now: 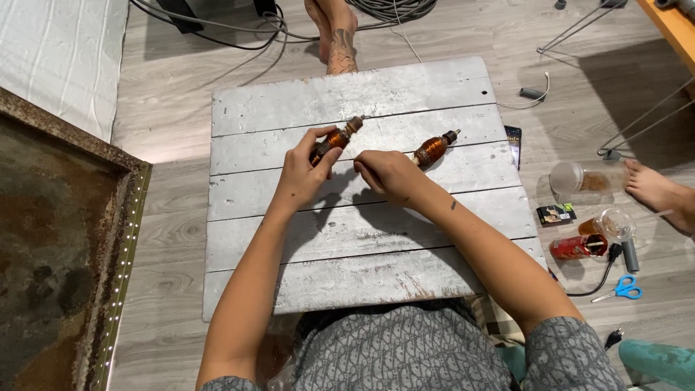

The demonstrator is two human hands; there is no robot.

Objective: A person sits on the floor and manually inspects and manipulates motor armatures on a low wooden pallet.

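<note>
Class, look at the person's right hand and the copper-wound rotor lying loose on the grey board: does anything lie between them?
Nothing visible does. The right hand rests on the grey board just beside the loose rotor, with only bare plank between them. The left hand holds the other rotor, off to the side.

A small black-and-gold box [556, 214] lies on the floor beside a red can [577, 247].

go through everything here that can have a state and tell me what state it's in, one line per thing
Left hand: closed on the left copper-wound rotor, lifted at a tilt.
Right hand: fingers pinched, just right of that rotor; what it holds cannot be told.
Second rotor: lying free on the wooden board.
Clear jar: on its side on the floor.
Blue scissors: closed, on the floor.
</note>
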